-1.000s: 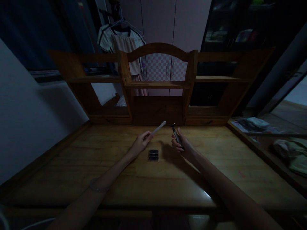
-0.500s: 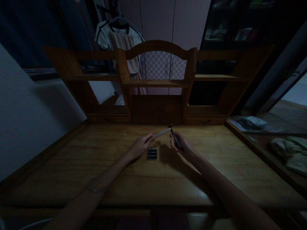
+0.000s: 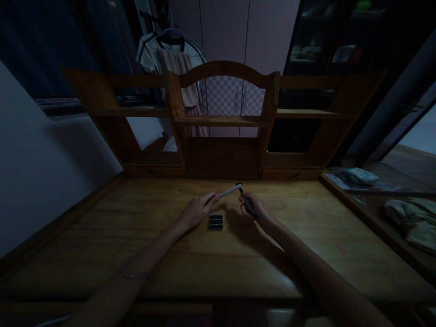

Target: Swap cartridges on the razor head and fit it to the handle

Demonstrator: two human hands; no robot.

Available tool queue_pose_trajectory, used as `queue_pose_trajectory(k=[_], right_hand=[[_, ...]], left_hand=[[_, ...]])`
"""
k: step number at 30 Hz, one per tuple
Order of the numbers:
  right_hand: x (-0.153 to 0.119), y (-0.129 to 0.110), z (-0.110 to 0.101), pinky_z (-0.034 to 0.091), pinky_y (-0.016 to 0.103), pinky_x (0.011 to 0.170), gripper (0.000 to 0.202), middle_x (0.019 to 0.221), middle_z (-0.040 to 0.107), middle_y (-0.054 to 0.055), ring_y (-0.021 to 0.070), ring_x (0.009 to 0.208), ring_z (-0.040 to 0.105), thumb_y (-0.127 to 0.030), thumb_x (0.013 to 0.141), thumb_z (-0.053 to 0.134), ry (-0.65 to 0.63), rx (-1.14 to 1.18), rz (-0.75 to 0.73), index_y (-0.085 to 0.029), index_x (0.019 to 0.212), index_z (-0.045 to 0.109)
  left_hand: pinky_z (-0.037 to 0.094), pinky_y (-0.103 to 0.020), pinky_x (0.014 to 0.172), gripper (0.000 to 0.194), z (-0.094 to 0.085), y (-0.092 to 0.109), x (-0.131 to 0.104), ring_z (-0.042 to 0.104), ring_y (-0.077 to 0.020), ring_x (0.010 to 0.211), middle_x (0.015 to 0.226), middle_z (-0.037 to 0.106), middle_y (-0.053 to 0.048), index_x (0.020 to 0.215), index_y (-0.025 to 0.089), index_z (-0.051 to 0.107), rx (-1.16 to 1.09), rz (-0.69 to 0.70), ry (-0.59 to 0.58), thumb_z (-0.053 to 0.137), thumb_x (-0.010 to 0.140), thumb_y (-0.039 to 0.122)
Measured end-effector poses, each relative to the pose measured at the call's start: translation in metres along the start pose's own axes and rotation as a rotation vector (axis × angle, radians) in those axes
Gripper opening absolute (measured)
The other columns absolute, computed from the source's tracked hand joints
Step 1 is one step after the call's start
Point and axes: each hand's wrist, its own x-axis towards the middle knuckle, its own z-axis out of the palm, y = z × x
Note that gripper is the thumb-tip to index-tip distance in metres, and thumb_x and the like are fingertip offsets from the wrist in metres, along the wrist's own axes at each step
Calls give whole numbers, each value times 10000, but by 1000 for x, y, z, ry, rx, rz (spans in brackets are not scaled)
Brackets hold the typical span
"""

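- The left hand [image 3: 198, 211] is pinching one end of a white stick [image 3: 229, 191], near the middle of the frame.
- The right hand [image 3: 261, 211] is wrapping its fingers around the handle of a dark tool [image 3: 250, 208], just right of the middle.
- The two hands are staying apart, and the stick is reaching across the gap. Its far tip is meeting the tool's small head in the picture; I cannot tell if they are really touching.
- A little pack of black pieces [image 3: 215, 222] is lying on the wooden worktop [image 3: 136, 222], below the stick and close to the left hand.
- A big wooden shelf [image 3: 221, 119] is standing across the back, behind both hands.
- Clothes [image 3: 177, 61] are hanging at the upper left, behind the shelf, and a pink cupboard [image 3: 225, 32] is standing at the upper middle.
- A clear bag [image 3: 364, 175] is resting on the ledge at the right, and a pale cloth [image 3: 417, 222] is lying lower down there.
- A second ago the stick was pointing up more, apart from the tool. Now it is leaning flatter, and its tip is lining up with the tool's head.
- The black pack is keeping its place on the worktop.
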Motion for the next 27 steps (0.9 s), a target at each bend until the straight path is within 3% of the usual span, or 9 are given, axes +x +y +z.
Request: queue_pose_trajectory(k=[7,19,27], right_hand=[[5,10,-5,193,221,346,399,390,440,-45,95,321,330,-513,898,339,85,-104,-64,-191,706,475],[2,7,-5,143,227,319,404,341,409,-55,100,276,298,-536,899,349,71,-151,-30,-202,705,465],[4,9,-9,258,218,388,412,501,406,-48,93,411,368,-527,883,423,150,-278,-107,-186,658,473]], left_hand=[[333,-233,633,341,-4,-3,1,511,-133,650,718,555,10,836,184,547,6,-21,29,346,941,439],[321,-229,624,365,-3,-8,2,481,-127,655,697,527,18,789,165,542,-48,-23,18,356,936,442],[335,-232,630,378,-2,-13,2,481,-135,675,730,551,4,821,160,567,-79,-31,-38,351,934,450]])
